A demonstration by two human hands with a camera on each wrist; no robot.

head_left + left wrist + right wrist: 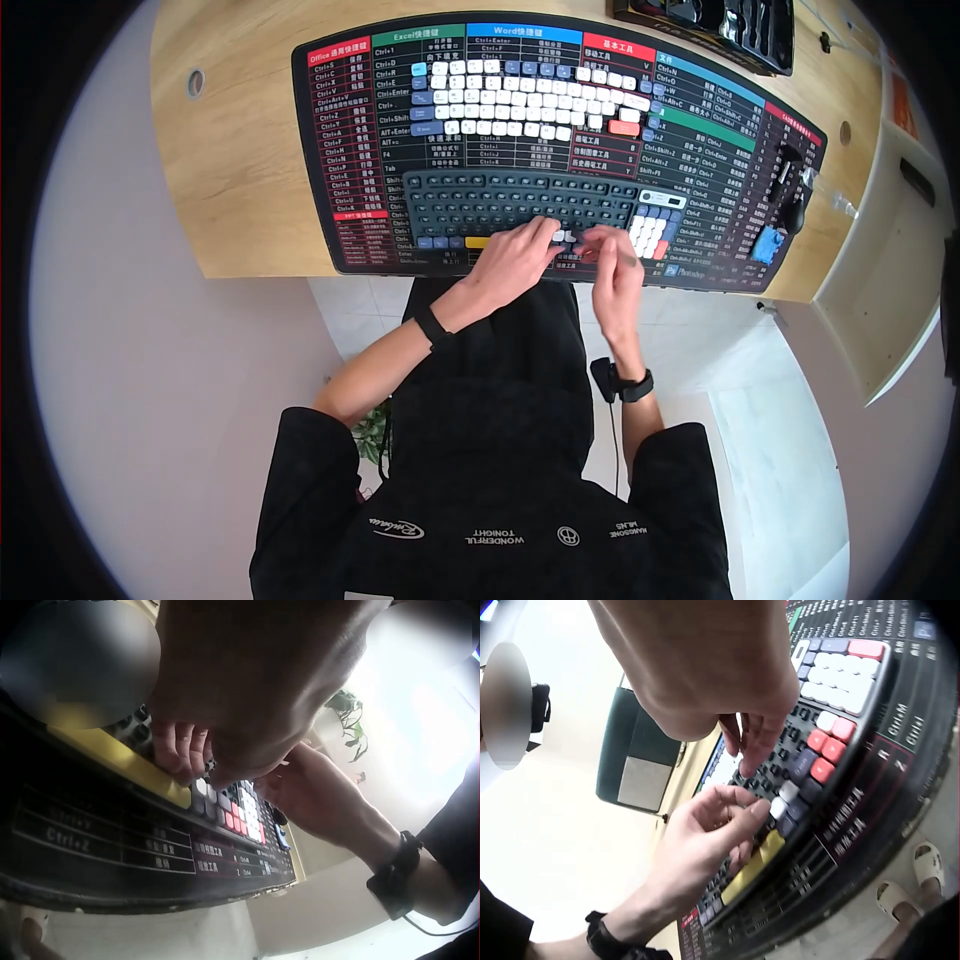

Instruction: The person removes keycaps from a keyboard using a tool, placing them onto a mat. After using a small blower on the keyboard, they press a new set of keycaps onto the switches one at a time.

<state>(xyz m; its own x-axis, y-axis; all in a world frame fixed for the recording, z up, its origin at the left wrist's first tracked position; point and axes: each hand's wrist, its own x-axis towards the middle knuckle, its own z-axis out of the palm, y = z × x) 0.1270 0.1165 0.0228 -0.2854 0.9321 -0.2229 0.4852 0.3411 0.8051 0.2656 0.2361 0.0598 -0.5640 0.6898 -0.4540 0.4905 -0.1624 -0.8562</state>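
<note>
The keyboard (520,196) lies directly under your two hands, its long axis running left to right across your body. Your left hand (513,258) is the nearer to the yellow space bar (478,242), which it partly covers; your right hand (617,280) is nearer to the number pad (648,236). The loose caps (515,100) lie beyond the keyboard, forward of both hands, so any reach for them would run away from you.

Your left fingers are bent, with the thumb tip just beside the white caps (779,807) on the front row; whether they pinch one, you cannot tell from here. Your right fingers point down over the keys, tips partly hidden, so again you cannot tell whether they hold anything.

Count: one keyboard, one space bar, one printed mat (350,150) on one desk (240,150). Two white caps sit by your left thumb, and four red caps (823,769) near the number pad. The loose caps form about five rows, too many to number surely.
</note>
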